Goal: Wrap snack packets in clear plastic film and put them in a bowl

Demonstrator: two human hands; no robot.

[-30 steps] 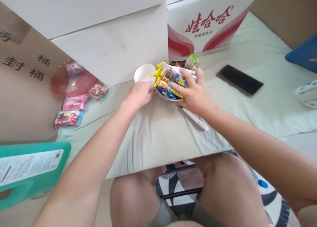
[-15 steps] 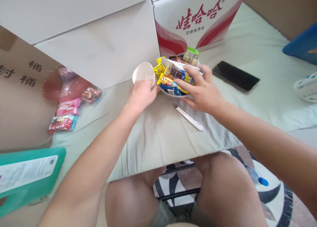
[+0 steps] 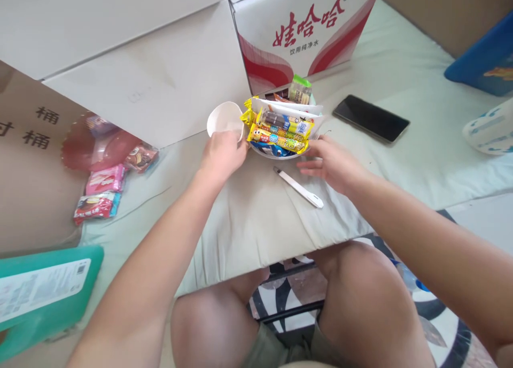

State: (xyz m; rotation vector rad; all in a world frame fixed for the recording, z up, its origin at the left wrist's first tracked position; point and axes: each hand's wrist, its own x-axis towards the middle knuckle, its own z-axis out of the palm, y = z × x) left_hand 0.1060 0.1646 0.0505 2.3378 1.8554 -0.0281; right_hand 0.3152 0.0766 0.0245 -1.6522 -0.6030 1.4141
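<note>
A clear round bowl (image 3: pixel 276 156) is heaped with wrapped snacks. Yellow snack sticks (image 3: pixel 276 138) lie at its front, with white flat pieces (image 3: pixel 294 107) behind them and a green-topped packet (image 3: pixel 300 90) at the back. My left hand (image 3: pixel 223 156) is closed between the bowl's left edge and a white cup (image 3: pixel 225 119); its fingertips are partly hidden, so what it grips is unclear. At the bowl's right side, my right hand (image 3: pixel 332 162) has its fingers spread, near or touching the rim. A white utility knife (image 3: pixel 298 187) lies in front of the bowl.
White cartons (image 3: pixel 304 41) stand behind the bowl. A black phone (image 3: pixel 371 118) lies to the right, beyond it a patterned white cup (image 3: pixel 489 128) and a blue object (image 3: pixel 481 66). On the left are a red dish (image 3: pixel 78 148), snack packets (image 3: pixel 105 179) and a green container (image 3: pixel 94 258).
My right hand has come off the top of the snacks and dropped to the bowl's right side. The left hand stays by the white cup. The view has shifted slightly.
</note>
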